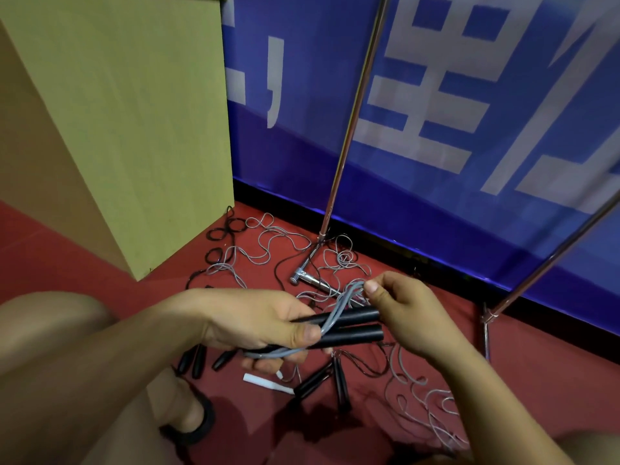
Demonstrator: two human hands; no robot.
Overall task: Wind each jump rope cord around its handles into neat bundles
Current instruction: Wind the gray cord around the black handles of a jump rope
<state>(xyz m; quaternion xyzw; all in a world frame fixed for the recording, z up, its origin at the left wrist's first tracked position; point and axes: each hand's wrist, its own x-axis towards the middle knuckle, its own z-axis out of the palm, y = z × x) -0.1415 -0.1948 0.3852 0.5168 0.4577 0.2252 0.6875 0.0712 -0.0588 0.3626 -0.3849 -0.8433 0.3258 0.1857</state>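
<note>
My left hand (265, 323) grips a pair of black jump rope handles (355, 325) held side by side, pointing right. Grey cord (332, 317) crosses the handles in several strands, pinned under my left thumb. My right hand (409, 310) pinches the grey cord just above the handles' right ends. More of this cord trails down to loose loops (426, 397) on the red floor at lower right.
Other black handles (322, 377) and tangled grey and black cords (268, 250) lie on the red floor. A chrome stand pole (349, 135) with its foot (302, 275) rises ahead, another stands at right. A tan box (127, 129) is left, a blue banner behind. My knee and sandalled foot are lower left.
</note>
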